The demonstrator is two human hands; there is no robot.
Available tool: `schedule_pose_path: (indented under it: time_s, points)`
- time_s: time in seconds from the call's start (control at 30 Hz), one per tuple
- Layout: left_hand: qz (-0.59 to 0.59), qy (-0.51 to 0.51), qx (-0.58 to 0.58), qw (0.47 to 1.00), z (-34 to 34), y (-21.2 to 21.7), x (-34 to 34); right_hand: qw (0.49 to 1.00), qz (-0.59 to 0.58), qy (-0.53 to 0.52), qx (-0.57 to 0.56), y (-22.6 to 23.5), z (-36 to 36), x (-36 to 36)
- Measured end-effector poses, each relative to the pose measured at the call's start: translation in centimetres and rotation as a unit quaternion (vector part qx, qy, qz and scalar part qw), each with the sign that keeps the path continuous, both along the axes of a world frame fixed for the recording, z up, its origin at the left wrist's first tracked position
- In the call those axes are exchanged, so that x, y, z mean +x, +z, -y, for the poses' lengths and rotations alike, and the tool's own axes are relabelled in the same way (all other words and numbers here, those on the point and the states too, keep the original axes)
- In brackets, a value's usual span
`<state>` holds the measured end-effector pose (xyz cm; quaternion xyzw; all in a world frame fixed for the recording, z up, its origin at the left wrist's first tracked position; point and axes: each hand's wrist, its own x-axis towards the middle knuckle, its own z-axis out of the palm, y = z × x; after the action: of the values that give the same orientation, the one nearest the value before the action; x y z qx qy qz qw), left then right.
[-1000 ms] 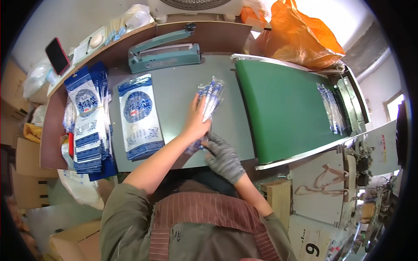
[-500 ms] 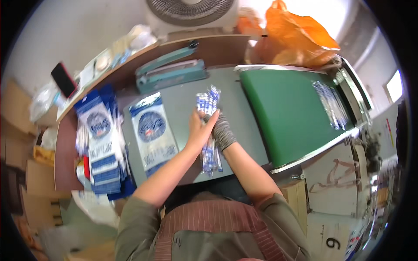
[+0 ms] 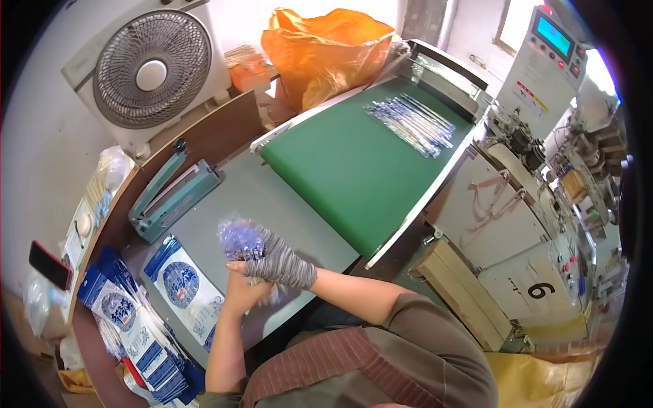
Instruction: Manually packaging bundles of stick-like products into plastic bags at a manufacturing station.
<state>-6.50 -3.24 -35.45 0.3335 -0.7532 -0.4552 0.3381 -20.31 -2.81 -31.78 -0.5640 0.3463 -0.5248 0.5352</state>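
Observation:
A bundle of slim packets (image 3: pixel 240 239) in clear and blue wrapping is gathered between my two hands above the grey tabletop. Its near ends are smeared by motion. My right hand (image 3: pixel 282 262), in a grey striped glove, is wrapped round the bundle from the right. Bare, my left hand (image 3: pixel 245 289) closes on it from below, thumb against the glove. Left of the hands lies a flat white and blue printed pouch (image 3: pixel 183 285). More such pouches (image 3: pixel 129 319) are stacked farther left.
A green conveyor belt (image 3: pixel 326 163) carries several slim packets (image 3: pixel 411 126) at its far end. A teal bag sealer (image 3: pixel 177 197) stands by the wooden partition. Beyond are a fan (image 3: pixel 151 75) and an orange bag (image 3: pixel 326 54); a machine with a screen (image 3: pixel 544 61) is at right.
The view has swung right, bringing the belt's far end and the machine into sight. The bundle, earlier lengthwise along the table, now shows its ends tilted up between my hands.

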Motion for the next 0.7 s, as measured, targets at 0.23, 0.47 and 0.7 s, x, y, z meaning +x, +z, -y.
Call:
schedule_pose_path:
  time_s: [0.23, 0.47, 0.7]
  points:
    - [-0.249, -0.132, 0.493, 0.823, -8.5, -1.1, -2.0, 0.983, -0.105, 0.13, -0.081, -0.4, 0.3, -5.0]
    - [-0.013, 0.115, 0.243, 0.963, -13.0, -1.0, 2.8, 0.945, 0.035, 0.254, 0.201, -7.3, -1.5, -1.4]
    - [0.213, 0.562, -0.223, 0.767, -16.5, 3.5, 23.6, 0.964, 0.032, 0.155, 0.215, -5.6, -4.3, 1.3]
